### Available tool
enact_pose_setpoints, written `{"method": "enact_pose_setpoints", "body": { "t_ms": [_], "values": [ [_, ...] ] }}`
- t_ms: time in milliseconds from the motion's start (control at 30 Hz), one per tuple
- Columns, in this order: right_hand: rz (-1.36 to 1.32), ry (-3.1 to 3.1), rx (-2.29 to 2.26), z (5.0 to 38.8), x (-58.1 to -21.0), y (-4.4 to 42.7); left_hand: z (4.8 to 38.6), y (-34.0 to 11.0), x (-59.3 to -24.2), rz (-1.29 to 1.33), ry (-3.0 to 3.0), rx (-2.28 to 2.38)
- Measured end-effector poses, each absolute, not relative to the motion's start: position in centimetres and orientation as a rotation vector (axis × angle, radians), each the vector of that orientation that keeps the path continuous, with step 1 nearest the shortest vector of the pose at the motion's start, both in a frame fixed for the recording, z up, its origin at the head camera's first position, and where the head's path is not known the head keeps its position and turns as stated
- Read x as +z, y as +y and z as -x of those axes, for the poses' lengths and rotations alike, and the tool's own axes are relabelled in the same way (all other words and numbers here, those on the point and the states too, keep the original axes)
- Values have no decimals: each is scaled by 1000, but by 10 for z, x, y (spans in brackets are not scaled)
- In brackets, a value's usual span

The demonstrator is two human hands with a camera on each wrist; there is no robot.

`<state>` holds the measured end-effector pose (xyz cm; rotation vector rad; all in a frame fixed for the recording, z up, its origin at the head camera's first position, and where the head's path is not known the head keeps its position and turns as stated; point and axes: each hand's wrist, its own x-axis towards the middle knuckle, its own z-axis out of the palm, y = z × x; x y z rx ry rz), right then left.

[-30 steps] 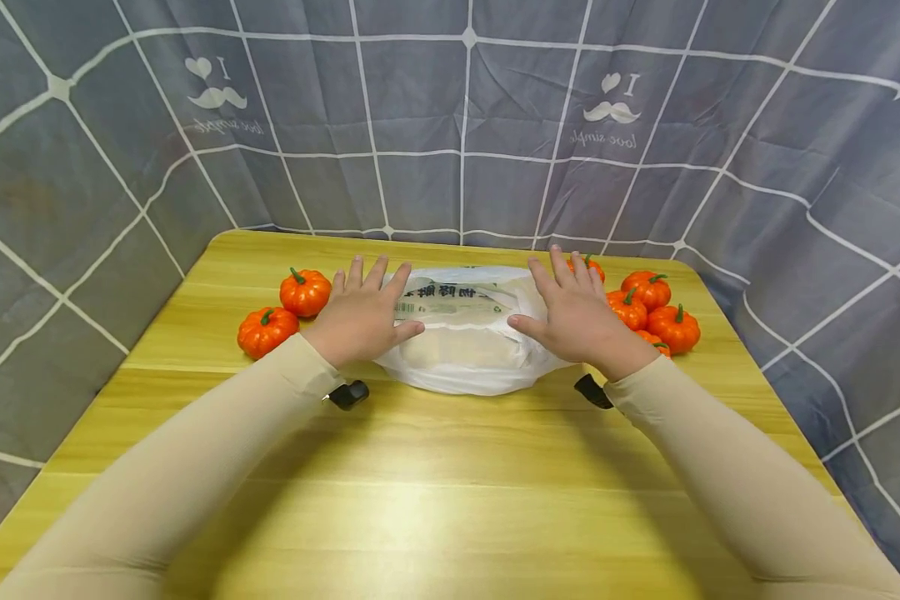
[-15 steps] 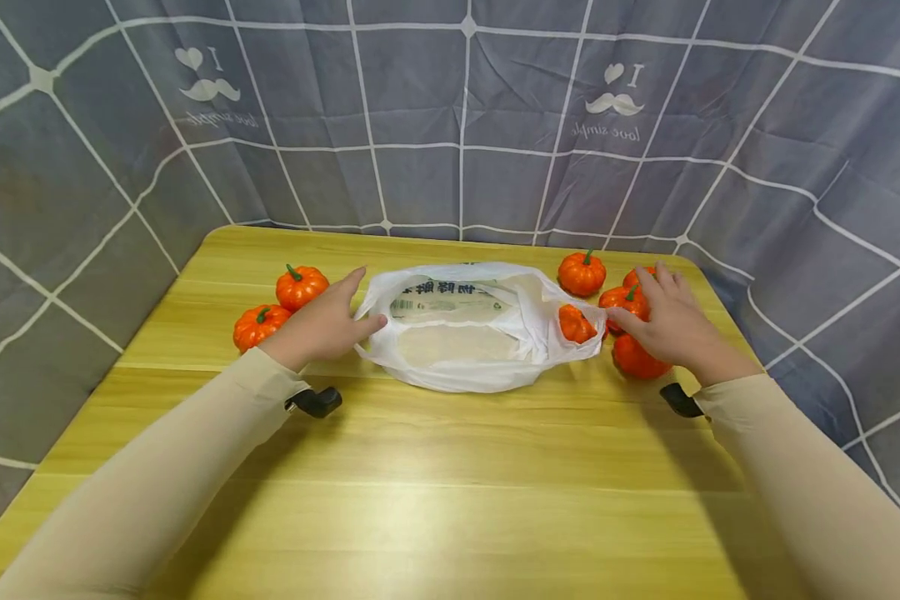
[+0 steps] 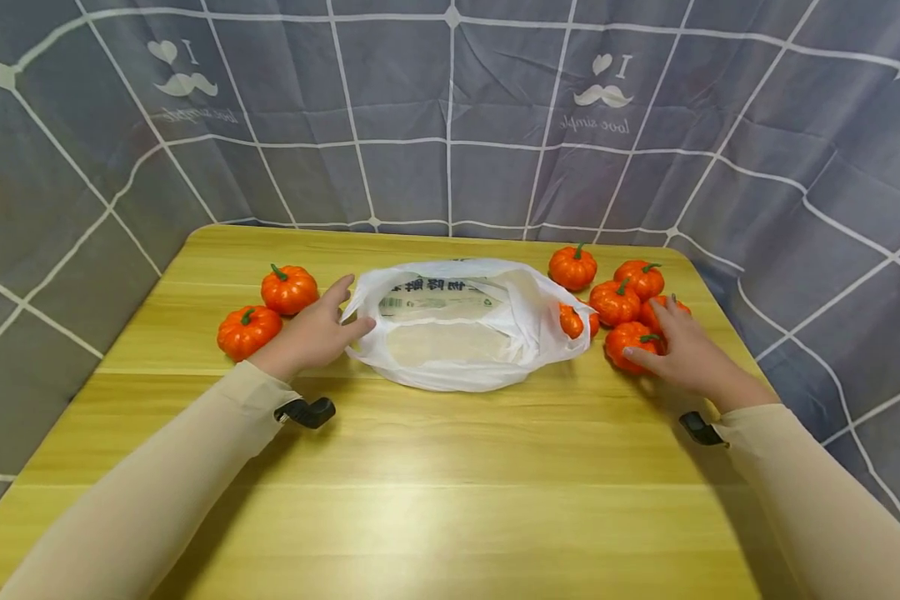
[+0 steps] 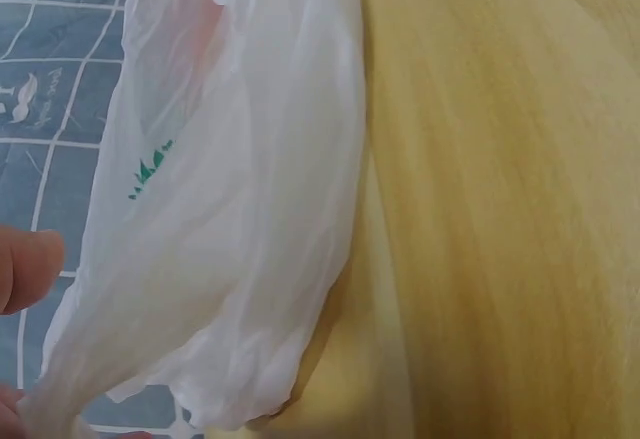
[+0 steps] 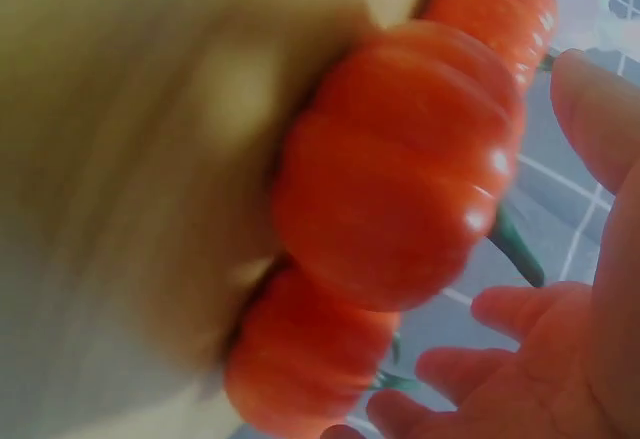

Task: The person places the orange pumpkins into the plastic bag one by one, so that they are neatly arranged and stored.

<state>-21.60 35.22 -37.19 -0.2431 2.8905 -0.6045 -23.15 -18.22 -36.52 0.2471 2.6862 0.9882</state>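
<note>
A white plastic bag (image 3: 450,377) with dark print lies spread on the table, its mouth facing me. My left hand (image 3: 313,335) is at the bag's left handle, thumb apart from the fingers; in the left wrist view the bag's handle (image 4: 75,389) runs down to the fingertips. At the right, my right hand (image 3: 688,357) reaches over a small orange pumpkin (image 3: 627,345) with a green stem. Its thumb and fingers are spread around that pumpkin (image 5: 400,169) without closing, as the right wrist view shows; contact cannot be told.
Several more pumpkins (image 3: 615,302) cluster at the right, one partly seen through the bag's right handle (image 3: 587,333). Two pumpkins (image 3: 288,289) stand left, beside my left forearm. A grey checked curtain (image 3: 405,183) hangs behind the wooden table (image 3: 420,467).
Both hands have moved apart from above the bag, left hand to its left handle, right hand rightward to the pumpkins. The bag's mouth and handles now show, having been partly covered.
</note>
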Motion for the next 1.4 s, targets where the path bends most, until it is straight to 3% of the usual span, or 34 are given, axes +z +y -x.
{"method": "enact_pose_setpoints", "body": {
  "t_ms": [900, 1400],
  "values": [
    [193, 3032, -582, 202, -395, 347, 235, -173, -379, -270, 2666, 1113],
    [232, 3140, -861, 210, -353, 326, 234, -173, -377, -248, 2648, 1141]
  ]
}}
